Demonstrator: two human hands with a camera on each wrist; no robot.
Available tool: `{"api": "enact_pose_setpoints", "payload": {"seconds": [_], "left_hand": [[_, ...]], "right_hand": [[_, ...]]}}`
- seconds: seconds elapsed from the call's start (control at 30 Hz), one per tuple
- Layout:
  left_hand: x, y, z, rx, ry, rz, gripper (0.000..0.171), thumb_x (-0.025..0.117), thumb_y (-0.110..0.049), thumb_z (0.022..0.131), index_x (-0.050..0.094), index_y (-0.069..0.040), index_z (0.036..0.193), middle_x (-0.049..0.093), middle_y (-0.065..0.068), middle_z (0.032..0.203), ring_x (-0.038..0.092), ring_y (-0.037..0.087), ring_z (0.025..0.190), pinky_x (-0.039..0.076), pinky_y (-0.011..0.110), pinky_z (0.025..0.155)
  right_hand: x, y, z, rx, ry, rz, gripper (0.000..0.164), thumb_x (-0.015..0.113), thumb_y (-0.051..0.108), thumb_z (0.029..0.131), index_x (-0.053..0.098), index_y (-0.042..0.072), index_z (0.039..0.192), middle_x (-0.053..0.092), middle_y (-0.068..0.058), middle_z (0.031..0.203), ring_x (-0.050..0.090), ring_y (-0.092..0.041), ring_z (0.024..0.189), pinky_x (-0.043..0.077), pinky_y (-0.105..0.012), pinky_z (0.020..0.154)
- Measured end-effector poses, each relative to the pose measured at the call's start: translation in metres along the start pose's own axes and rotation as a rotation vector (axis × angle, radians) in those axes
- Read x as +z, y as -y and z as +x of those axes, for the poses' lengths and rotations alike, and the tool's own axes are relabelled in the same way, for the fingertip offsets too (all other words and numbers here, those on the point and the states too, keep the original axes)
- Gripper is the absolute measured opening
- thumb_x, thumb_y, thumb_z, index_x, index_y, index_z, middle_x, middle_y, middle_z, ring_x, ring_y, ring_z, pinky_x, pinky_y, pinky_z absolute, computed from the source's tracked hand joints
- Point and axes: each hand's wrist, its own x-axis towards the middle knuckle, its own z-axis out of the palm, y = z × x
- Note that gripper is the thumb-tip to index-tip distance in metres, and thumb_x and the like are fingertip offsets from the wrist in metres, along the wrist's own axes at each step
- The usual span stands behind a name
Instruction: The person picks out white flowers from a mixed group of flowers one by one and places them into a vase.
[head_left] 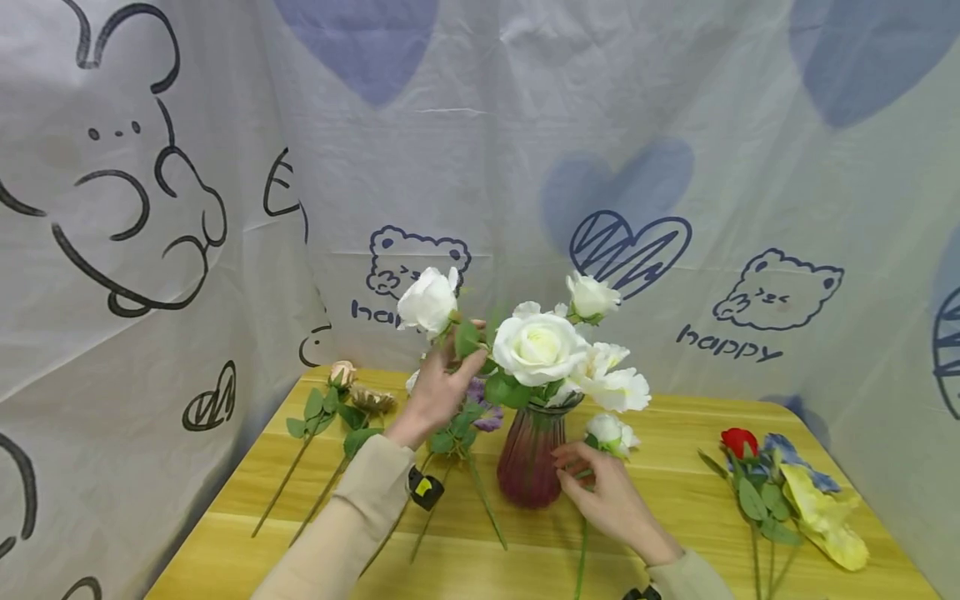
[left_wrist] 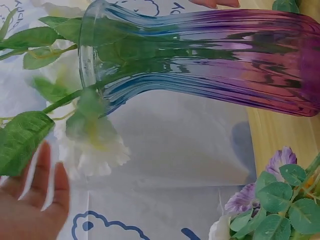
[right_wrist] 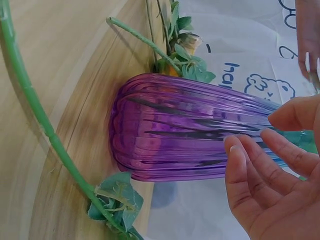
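Note:
A ribbed glass vase (head_left: 532, 458), purple-pink below and bluish at the neck, stands upright and holds several white flowers. Among them is a large white rose (head_left: 538, 348) at the front; another white rose (head_left: 429, 302) leans out to the left. My left hand (head_left: 442, 387) is raised beside that leaning rose, its fingers partly behind a green leaf (left_wrist: 25, 142). In the left wrist view its fingers look loosely extended, apart from one another. Low at the vase's right side is my right hand (head_left: 611, 496), fingers gently bent and fingertips right at the glass (right_wrist: 200, 130), gripping nothing.
On the wooden table (head_left: 450, 575), left of the vase, lie a pale pink rose (head_left: 342, 373), a brownish flower (head_left: 372, 401) and purple flowers (head_left: 486, 408). A white rose (head_left: 611, 433) lies right of it. Farther right are red (head_left: 738, 442), blue (head_left: 798, 458) and yellow flowers (head_left: 825, 517).

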Motion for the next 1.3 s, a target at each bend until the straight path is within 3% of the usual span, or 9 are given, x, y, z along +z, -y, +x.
{"api": "enact_pose_setpoints", "payload": {"seconds": [0.1,0.2,0.37,0.53,0.7,0.8,0.9,1.07,1.3], "left_hand": [[-0.001,-0.001,0.001,0.064,-0.097,-0.054,0.035,0.052,-0.028,0.105,0.059,-0.012,0.135,0.064,0.016,0.121,0.061,0.023,0.101,0.055,0.039,0.090],[-0.001,-0.002,0.002,0.104,-0.180,-0.088,0.031,0.054,-0.027,0.105,0.066,-0.005,0.122,0.060,0.012,0.089,0.050,0.015,0.073,0.047,0.026,0.067],[0.000,-0.004,0.005,0.091,-0.216,-0.076,0.033,0.058,-0.031,0.103,0.069,-0.001,0.109,0.047,0.000,0.071,0.047,0.012,0.063,0.043,0.021,0.056],[0.004,-0.006,0.012,0.086,-0.170,-0.092,0.029,0.062,-0.025,0.101,0.067,0.001,0.114,0.067,0.015,0.087,0.061,0.022,0.074,0.056,0.028,0.066],[0.011,-0.009,0.015,0.048,-0.082,0.000,0.032,0.062,-0.015,0.099,0.064,0.005,0.123,0.072,0.026,0.112,0.073,0.031,0.085,0.062,0.033,0.070],[0.014,-0.008,0.016,0.027,-0.025,0.104,0.029,0.058,-0.007,0.096,0.066,0.006,0.122,0.072,0.025,0.097,0.064,0.019,0.063,0.053,0.025,0.054],[0.016,-0.004,0.018,0.011,0.014,0.171,0.030,0.054,-0.003,0.094,0.067,0.005,0.119,0.069,0.021,0.089,0.049,0.013,0.057,0.046,0.024,0.054],[0.017,0.002,0.015,0.008,0.018,0.188,0.031,0.057,-0.008,0.095,0.067,0.000,0.124,0.072,0.018,0.107,0.062,0.018,0.078,0.058,0.033,0.078],[0.010,0.016,0.002,-0.061,0.064,0.141,0.046,0.061,-0.024,0.099,0.054,-0.004,0.140,0.066,0.018,0.129,0.068,0.033,0.110,0.060,0.044,0.093]], "right_hand": [[0.000,0.000,0.000,0.004,-0.004,0.004,0.022,0.065,0.004,0.092,0.069,0.008,0.113,0.074,-0.006,0.103,0.068,-0.012,0.087,0.058,-0.021,0.073],[0.000,-0.001,-0.001,0.005,-0.007,0.004,0.022,0.065,0.004,0.091,0.069,0.008,0.113,0.074,-0.006,0.102,0.068,-0.013,0.088,0.058,-0.021,0.072],[-0.001,-0.001,-0.001,0.004,-0.001,0.001,0.022,0.065,0.004,0.092,0.068,0.008,0.113,0.074,-0.006,0.103,0.067,-0.012,0.088,0.057,-0.022,0.072],[-0.001,-0.001,-0.001,0.004,0.006,0.006,0.022,0.065,0.004,0.092,0.068,0.007,0.114,0.073,-0.007,0.103,0.067,-0.014,0.088,0.057,-0.021,0.072],[-0.001,-0.001,-0.001,0.009,0.007,0.012,0.021,0.065,0.004,0.092,0.068,0.007,0.113,0.073,-0.007,0.103,0.067,-0.014,0.088,0.057,-0.020,0.072],[-0.001,-0.002,-0.002,0.005,0.009,0.013,0.021,0.065,0.005,0.092,0.068,0.007,0.113,0.073,-0.007,0.103,0.067,-0.013,0.088,0.057,-0.019,0.072],[-0.001,-0.002,-0.002,0.001,0.015,0.011,0.021,0.065,0.005,0.093,0.068,0.006,0.113,0.073,-0.008,0.103,0.067,-0.014,0.088,0.057,-0.019,0.072],[-0.002,-0.003,-0.004,0.010,0.027,0.018,0.022,0.064,0.005,0.093,0.068,0.006,0.115,0.073,-0.009,0.105,0.068,-0.015,0.089,0.057,-0.020,0.072],[-0.006,-0.011,-0.008,0.066,0.009,0.023,0.024,0.065,0.005,0.092,0.068,0.006,0.116,0.074,-0.011,0.106,0.067,-0.012,0.089,0.056,-0.021,0.073]]}}
